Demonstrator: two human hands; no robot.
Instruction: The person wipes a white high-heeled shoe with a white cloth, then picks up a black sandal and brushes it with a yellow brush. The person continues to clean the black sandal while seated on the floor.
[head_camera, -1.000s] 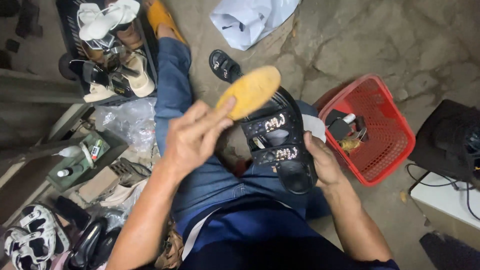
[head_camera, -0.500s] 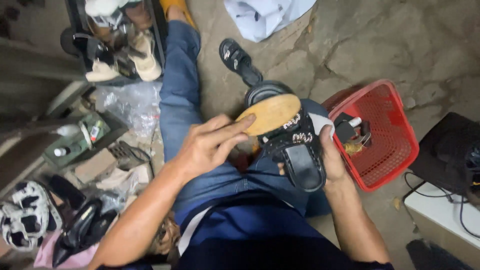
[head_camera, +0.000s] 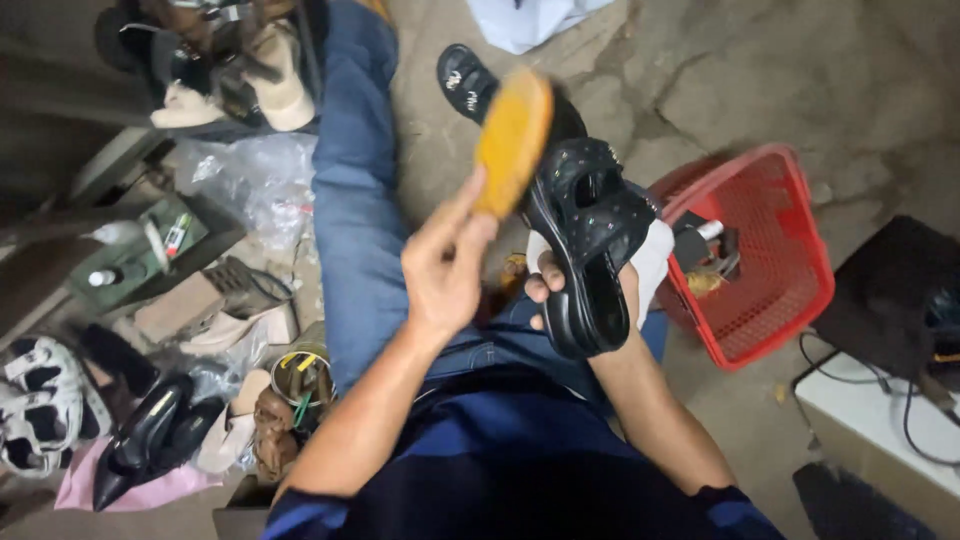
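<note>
The black sandal (head_camera: 592, 240) has been turned in the right hand (head_camera: 585, 290) since a moment ago — its studded straps, which faced up with the toe toward the person, now face off to the side and the thick sole edge shows. The right hand's grip is closed around the sandal from beneath, fingers curled under the heel end, holding it above the lap together with a white cloth (head_camera: 655, 262). The left hand (head_camera: 445, 270) has its fingers pinched shut on the lower end of a yellow wooden-backed brush (head_camera: 512, 140), which has swung from lying flat across the straps to standing nearly upright against the sandal's toe end; to me it looks as if the brushing has shifted to the side of the shoe. A matching black sandal (head_camera: 465, 80) lies on the concrete floor (head_camera: 760, 90) beyond, and a red basket (head_camera: 775, 300) sits just beside the right knee.
</note>
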